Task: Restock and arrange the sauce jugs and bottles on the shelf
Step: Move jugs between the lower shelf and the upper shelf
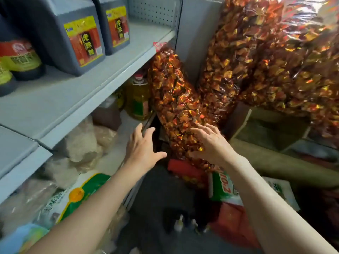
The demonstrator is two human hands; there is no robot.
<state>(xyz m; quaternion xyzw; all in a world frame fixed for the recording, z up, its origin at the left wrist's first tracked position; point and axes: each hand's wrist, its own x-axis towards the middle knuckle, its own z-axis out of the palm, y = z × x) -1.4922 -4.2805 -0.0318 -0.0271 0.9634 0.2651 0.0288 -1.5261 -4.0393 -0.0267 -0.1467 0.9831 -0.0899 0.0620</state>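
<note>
Two grey sauce jugs with red and yellow labels stand on the grey upper shelf at top left. Dark round bottles with red and green labels stand left of them. A yellow oil jug sits on the lower shelf beside a long bag of red-gold wrapped candy. My left hand reaches forward with fingers spread, holding nothing, just left of that bag. My right hand is spread too, its fingers at the bag's lower side.
Larger candy bags pile up at the right over a cardboard box. Sacks of grain and a green rice bag fill the lower shelf. Red and green packages lie on the dark floor.
</note>
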